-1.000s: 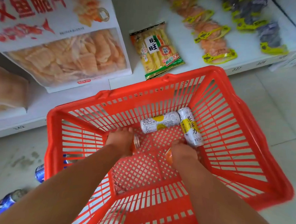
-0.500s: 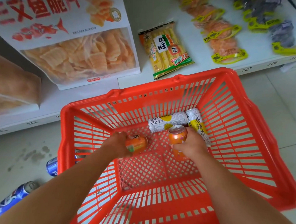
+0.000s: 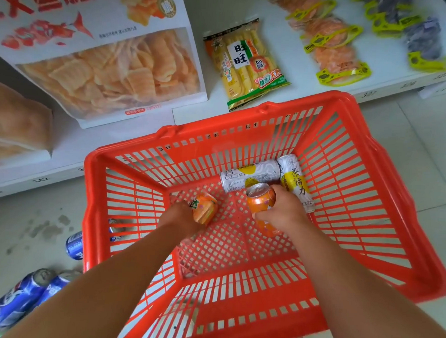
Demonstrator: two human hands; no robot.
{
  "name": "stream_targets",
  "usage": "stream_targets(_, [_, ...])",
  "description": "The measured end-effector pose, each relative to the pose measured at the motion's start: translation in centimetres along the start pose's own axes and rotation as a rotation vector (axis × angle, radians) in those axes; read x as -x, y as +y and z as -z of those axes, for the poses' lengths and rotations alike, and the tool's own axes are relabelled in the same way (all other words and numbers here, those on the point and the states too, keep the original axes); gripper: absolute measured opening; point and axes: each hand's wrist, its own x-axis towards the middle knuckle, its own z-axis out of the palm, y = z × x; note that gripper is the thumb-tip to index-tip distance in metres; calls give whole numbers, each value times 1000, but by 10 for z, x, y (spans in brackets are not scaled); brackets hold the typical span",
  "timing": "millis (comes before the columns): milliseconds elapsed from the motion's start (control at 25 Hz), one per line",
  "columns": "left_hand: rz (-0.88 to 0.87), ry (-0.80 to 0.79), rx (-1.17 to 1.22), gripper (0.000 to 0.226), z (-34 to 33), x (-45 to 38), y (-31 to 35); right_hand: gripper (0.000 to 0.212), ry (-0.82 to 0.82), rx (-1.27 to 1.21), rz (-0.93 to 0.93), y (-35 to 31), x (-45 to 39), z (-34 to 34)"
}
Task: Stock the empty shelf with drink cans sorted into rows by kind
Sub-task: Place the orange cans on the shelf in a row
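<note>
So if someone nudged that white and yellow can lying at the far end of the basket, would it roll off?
The white and yellow can lies on its side, so it would probably roll readily. It likely wouldn't get far: a second can sits against its right end, and the red basket wall is close behind. Undented, it seems rigid.

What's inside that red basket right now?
The red basket holds two white-and-yellow cans lying down and two orange cans, one gripped in each hand. Arms hide part of the floor.

basket [image 3: 370, 192]: red plastic lattice, kinda glossy
orange cans [image 3: 260, 200]: shiny metal
white-and-yellow cans [image 3: 250, 176]: smooth metal, printed
rice cracker bag [image 3: 245, 64]: glossy plastic film
floor [image 3: 24, 236]: matt tile, scuffed
</note>
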Motion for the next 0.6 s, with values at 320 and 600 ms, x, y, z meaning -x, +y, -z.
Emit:
stream_targets(320, [8, 6, 567, 58, 72, 133, -17, 72, 43, -68, 36, -59, 110, 61])
stream_targets(600, [-137, 68, 786, 60, 221, 319, -18, 62, 99, -129, 119, -157, 264, 171])
